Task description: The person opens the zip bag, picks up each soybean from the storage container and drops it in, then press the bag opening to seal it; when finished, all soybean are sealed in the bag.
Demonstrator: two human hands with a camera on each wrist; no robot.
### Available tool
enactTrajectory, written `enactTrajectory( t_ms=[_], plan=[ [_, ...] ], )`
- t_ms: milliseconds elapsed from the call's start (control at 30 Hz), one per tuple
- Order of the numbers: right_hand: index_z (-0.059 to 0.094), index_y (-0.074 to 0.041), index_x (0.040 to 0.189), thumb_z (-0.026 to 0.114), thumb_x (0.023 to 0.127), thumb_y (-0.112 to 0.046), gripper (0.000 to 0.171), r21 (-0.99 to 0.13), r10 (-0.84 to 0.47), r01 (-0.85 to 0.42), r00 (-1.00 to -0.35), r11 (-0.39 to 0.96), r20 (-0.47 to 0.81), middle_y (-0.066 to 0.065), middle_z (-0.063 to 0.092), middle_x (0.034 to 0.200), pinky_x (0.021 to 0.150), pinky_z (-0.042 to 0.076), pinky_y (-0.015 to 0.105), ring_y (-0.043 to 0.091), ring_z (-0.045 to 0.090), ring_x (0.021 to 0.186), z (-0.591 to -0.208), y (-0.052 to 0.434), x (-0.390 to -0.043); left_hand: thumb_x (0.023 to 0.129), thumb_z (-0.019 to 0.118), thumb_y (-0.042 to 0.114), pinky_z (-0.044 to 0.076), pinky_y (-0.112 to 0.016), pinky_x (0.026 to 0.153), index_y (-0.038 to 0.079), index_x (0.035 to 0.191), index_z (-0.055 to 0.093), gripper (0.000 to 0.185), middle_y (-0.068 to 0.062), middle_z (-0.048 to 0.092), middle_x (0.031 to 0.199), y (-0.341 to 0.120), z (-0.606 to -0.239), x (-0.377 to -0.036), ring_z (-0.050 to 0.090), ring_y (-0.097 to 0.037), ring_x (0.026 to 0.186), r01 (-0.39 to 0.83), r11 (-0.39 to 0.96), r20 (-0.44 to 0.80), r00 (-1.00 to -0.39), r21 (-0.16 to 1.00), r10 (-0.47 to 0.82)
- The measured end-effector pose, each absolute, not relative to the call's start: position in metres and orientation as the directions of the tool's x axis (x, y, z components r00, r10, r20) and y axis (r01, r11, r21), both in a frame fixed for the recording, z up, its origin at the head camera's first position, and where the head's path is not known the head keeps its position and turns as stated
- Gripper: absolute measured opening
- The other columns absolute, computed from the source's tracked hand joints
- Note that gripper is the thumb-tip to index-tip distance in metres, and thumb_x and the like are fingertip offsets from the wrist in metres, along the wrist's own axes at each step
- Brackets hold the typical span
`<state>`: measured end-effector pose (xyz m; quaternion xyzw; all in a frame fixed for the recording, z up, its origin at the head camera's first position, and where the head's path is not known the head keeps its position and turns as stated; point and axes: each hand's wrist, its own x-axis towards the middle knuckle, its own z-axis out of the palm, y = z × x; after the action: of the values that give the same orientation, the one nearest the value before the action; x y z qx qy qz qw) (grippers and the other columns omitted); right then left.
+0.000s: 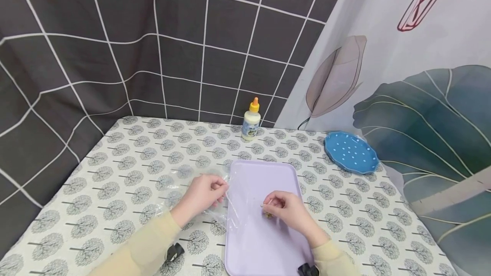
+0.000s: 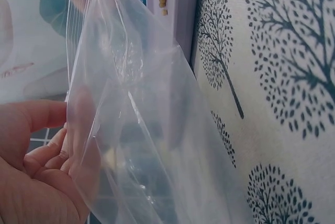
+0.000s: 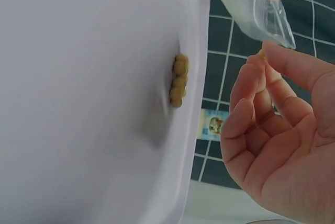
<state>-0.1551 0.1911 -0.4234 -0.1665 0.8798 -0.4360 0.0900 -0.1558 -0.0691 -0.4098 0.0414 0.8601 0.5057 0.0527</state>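
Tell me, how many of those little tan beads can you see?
5. Four beads sit in a row on the lavender tray; one more bead is pinched in the right hand. Others may be hidden beneath that hand.

**Even, soft light; sharp head view, soft close-ups**

Head view: bright, diffuse light, seemingly from above. Shadows faint, only a soft one beneath the right hand (image 1: 290, 210) on the lilac tray (image 1: 264, 242). Wide-angle bend visible: grid lines on the dark backdrop (image 1: 115, 46) curve toward the left edge. Focus crisp across the table.

Left wrist view: clear plastic bag (image 2: 136, 130) carries pale streaks of glare along its creases; left hand (image 2: 31, 171) close to the lens and slightly soft.

Right wrist view: tray surface nearly washed out, white-grey; a dim shadow beside the small tan beads (image 3: 179, 79). Far background soft.
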Motion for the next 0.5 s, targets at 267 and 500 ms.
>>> enactTrajectory(
  t_ms=[267,500],
  plan=[
    [0.066,-0.008,0.091,0.071,0.084,-0.011,0.009,-0.84,-0.402,-0.248,-0.915,0.483,0.039,0.005,0.065,0.074,0.052,0.051,0.021,0.01,0.058,0.059,-0.424,0.182,-0.154,0.089,0.064,0.014,0.054,-0.022,0.048,0.005,0.094,0.067,0.011,0.0,0.064,0.069,-0.068,-0.41,-0.156,0.06,-0.014,0.054,0.015,0.475,-0.052,-0.99,0.88,0.128],
    [0.067,-0.004,0.095,0.071,0.084,-0.013,0.015,-0.86,-0.439,-0.273,-0.896,0.431,0.065,0.004,0.064,0.078,0.056,0.05,0.019,0.005,0.054,0.063,-0.424,0.168,-0.151,0.089,0.064,0.014,0.054,-0.021,0.048,0.004,0.095,0.067,0.011,0.0,0.063,0.069,-0.068,-0.409,-0.155,0.059,-0.012,0.054,0.015,0.465,-0.048,-0.991,0.885,0.122]
  ],
)
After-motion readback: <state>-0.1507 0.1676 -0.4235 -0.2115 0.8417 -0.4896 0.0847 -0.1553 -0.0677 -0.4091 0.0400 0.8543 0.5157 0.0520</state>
